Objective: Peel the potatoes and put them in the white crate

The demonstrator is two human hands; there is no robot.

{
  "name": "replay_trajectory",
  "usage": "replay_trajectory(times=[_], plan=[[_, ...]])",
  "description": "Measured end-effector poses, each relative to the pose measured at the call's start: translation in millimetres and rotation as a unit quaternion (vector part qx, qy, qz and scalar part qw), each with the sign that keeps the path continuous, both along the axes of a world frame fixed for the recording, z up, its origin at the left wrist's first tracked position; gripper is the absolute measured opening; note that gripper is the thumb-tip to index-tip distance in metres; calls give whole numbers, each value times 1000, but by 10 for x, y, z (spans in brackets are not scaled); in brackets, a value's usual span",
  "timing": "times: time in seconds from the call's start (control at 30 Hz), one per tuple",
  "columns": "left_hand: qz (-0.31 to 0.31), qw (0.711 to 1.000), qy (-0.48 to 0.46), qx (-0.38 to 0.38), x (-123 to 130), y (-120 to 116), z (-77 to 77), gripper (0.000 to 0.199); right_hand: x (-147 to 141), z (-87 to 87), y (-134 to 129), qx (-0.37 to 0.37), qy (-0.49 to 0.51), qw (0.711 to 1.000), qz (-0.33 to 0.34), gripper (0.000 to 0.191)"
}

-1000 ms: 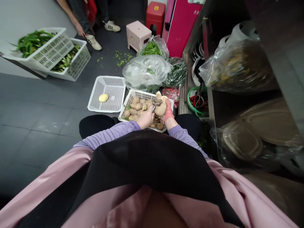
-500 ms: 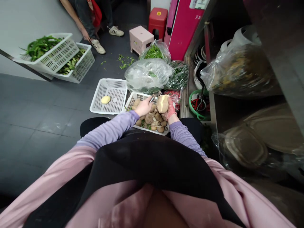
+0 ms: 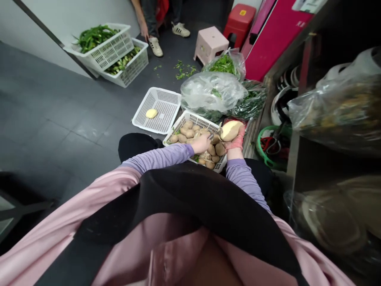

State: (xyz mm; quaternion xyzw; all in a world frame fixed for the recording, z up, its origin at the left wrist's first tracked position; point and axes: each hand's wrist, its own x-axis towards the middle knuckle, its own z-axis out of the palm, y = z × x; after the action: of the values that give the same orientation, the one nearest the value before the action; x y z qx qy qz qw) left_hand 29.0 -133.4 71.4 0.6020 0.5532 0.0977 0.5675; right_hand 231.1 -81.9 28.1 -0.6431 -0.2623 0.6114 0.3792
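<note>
My left hand [image 3: 200, 143], bare, is closed around a small peeler [image 3: 211, 136], of which only a dark end shows past the fingers. In my right hand [image 3: 237, 141], which wears a pink glove, sits a large potato [image 3: 230, 130]. A broad yellow patch of it is peeled; brown skin covers the rest. Both hands are over a white basket [image 3: 169, 140] full of unpeeled potatoes [image 3: 187, 129], with peelings among them. Left of it, another white basket [image 3: 143, 120] holds one peeled yellow potato [image 3: 151, 113].
Plastic bags of greens [image 3: 212, 93] lie beyond the baskets. A green basket [image 3: 262, 153] with scissors and a shelf [image 3: 293, 186] stand on the right. Farther off are a pink stool [image 3: 210, 41], stacked baskets of green vegetables [image 3: 126, 73] and another person's shoes [image 3: 155, 47].
The peeled patch on the potato is much wider than the thin strip before. My left hand has come lower over the basket, and the whole view has turned and shifted.
</note>
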Motion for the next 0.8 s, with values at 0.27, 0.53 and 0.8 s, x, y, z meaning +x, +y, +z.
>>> replay_trajectory(times=[0.27,0.53,0.8], plan=[[-4,1000,0,15,-73,553,152,40,-306,-2,-124,4,84,981,-174,63],[-72,997,1,29,-26,-180,190,38,-94,51,53,7,127,950,-284,52],[32,994,-31,96,-201,917,196,27,-241,243,-44,-33,186,954,-232,45]])
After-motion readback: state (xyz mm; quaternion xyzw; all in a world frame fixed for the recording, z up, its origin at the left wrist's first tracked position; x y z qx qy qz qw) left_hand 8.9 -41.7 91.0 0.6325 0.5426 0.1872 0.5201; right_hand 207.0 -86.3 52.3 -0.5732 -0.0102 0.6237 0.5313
